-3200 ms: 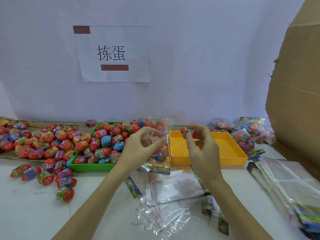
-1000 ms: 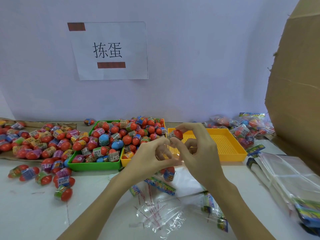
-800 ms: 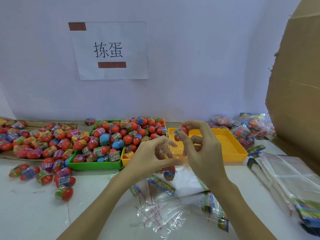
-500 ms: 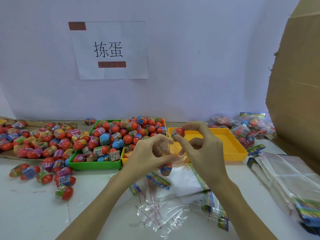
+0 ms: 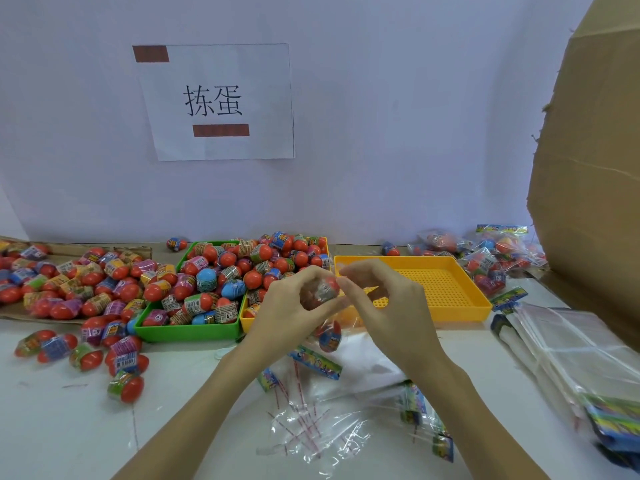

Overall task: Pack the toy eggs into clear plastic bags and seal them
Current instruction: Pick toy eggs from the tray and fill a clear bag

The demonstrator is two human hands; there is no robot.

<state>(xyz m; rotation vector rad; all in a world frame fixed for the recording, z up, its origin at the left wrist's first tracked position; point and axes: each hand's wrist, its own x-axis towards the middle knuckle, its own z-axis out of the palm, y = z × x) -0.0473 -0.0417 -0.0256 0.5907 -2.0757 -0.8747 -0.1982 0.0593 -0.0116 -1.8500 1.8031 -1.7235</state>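
Note:
My left hand (image 5: 287,310) pinches the mouth of a clear plastic bag (image 5: 349,355) just above the table, in front of the trays. My right hand (image 5: 388,306) holds a red toy egg (image 5: 327,289) at its fingertips, right at the bag's mouth between the two hands. A second egg (image 5: 329,336) hangs lower inside the bag, which has a colourful header strip (image 5: 317,363). The film is hard to see near the fingers.
A green tray (image 5: 187,332) piled with eggs stands left of centre; loose eggs (image 5: 121,362) lie on the table beside it. An orange mesh tray (image 5: 450,306) sits behind my right hand. Filled bags (image 5: 485,258) lie back right, empty bags (image 5: 571,351) at right, a cardboard box (image 5: 588,168) beyond. Peeled strips (image 5: 304,420) lie in front.
My right hand has brought the egg down and leftward from above the orange tray to the bag's mouth. My left hand keeps hold of the bag.

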